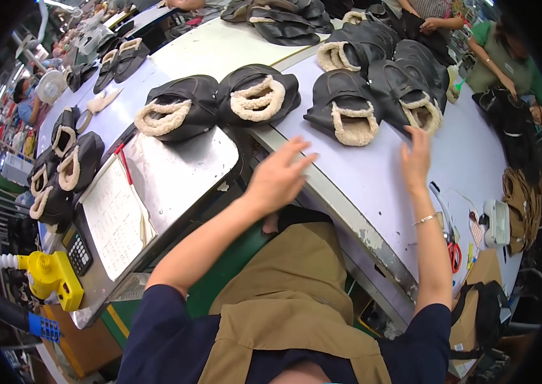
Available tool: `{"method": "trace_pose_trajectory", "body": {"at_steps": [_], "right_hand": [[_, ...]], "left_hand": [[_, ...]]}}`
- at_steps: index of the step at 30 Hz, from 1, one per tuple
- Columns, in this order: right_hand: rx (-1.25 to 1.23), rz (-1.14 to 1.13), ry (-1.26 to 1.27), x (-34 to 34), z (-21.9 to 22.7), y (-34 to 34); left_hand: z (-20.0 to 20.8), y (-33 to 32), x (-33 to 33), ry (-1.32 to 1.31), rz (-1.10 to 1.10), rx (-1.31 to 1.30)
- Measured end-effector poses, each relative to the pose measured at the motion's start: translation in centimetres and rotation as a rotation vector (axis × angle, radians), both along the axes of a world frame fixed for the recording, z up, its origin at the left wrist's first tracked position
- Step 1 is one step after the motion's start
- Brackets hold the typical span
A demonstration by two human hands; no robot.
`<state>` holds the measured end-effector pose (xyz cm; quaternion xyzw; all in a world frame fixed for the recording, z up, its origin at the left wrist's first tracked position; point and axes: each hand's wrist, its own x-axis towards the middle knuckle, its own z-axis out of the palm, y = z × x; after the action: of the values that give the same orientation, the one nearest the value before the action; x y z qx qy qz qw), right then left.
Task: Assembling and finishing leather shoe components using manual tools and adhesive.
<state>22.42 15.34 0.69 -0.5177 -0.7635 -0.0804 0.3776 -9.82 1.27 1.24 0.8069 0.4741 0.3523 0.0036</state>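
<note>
My left hand (280,176) hangs over the metal-edged corner of the table, its fingers spread and slightly blurred, with nothing in it. Just beyond it lies a black shoe upper with cream fleece lining (344,105). My right hand (416,160) reaches forward with fingers stretched out, its tips overlapping the fleece edge of a second black shoe upper (405,93); whether they touch is hard to tell. To the left, another pair of fleece-lined uppers, one (181,105) beside the other (258,96), straddles the seam between the metal tray and the tables.
More black uppers (373,41) are heaped behind. Left stand an open notebook (114,214) with a red pen, a calculator (78,251), and a yellow device with a hose (53,278). Red-handled scissors (454,256) lie right. A co-worker in green (508,61) handles black pieces at far right.
</note>
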Motion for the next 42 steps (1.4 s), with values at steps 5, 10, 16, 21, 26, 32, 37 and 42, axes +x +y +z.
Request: {"method": "trace_pose_trajectory", "body": {"at_steps": [5, 10, 16, 21, 26, 32, 37, 42], "right_hand": [[-0.014, -0.178, -0.088, 4.3, -1.1, 3.1], [0.008, -0.121, -0.229, 4.1, -1.2, 4.9], [-0.106, -0.059, -0.234, 5.1, 1.8, 6.1], [0.360, -0.032, -0.211, -1.7, 9.8, -0.5], [-0.048, -0.064, -0.289, -1.7, 5.9, -8.5], [-0.082, -0.059, -0.282, -1.5, 1.9, -10.0], [-0.100, -0.034, -0.270, -1.6, 1.9, -10.0], [-0.154, -0.039, -0.264, -1.3, 1.9, -10.2]], "left_hand": [[-1.5, 5.7, 6.7, 0.050, -0.026, -0.018], [-3.8, 10.0, 8.3, 0.173, 0.089, 0.065], [-3.8, 12.2, 8.5, 0.138, 0.228, 0.100], [-1.8, 10.4, 5.6, 0.059, 0.169, 0.169], [-0.4, 5.0, 5.5, 0.043, -0.051, 0.105], [-0.5, 5.5, 5.5, 0.041, -0.086, 0.053], [1.3, 4.3, 4.9, -0.096, -0.138, -0.063], [5.0, 7.2, -2.1, -0.336, 0.264, 0.090]]}}
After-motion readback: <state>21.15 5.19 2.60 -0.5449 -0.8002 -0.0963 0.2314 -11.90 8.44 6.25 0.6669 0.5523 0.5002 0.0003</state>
